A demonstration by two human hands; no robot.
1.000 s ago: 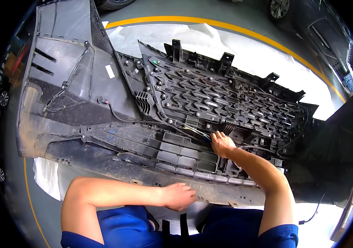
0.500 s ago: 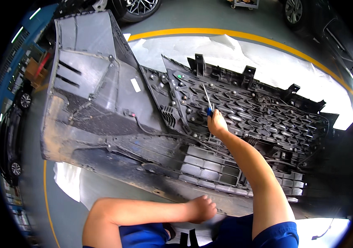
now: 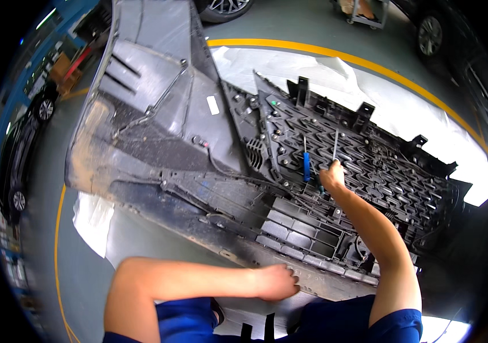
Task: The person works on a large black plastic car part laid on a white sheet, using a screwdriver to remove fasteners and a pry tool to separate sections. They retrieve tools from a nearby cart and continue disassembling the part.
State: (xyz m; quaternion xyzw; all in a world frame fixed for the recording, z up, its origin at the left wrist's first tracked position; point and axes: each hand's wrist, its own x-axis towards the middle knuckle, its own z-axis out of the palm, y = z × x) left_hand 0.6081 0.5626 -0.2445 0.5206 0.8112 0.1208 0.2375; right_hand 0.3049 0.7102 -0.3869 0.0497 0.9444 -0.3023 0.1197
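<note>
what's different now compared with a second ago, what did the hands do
The right hand left the lower grille openings, moved up the bumper's mesh grille and now grips a tool with a thin metal shaft; a blue-handled screwdriver lies beside it. The left hand stayed on the bumper's near edge.

White sheet [image 3: 404, 108], yellow floor line [image 3: 335, 54], car wheel [image 3: 430, 34].
</note>
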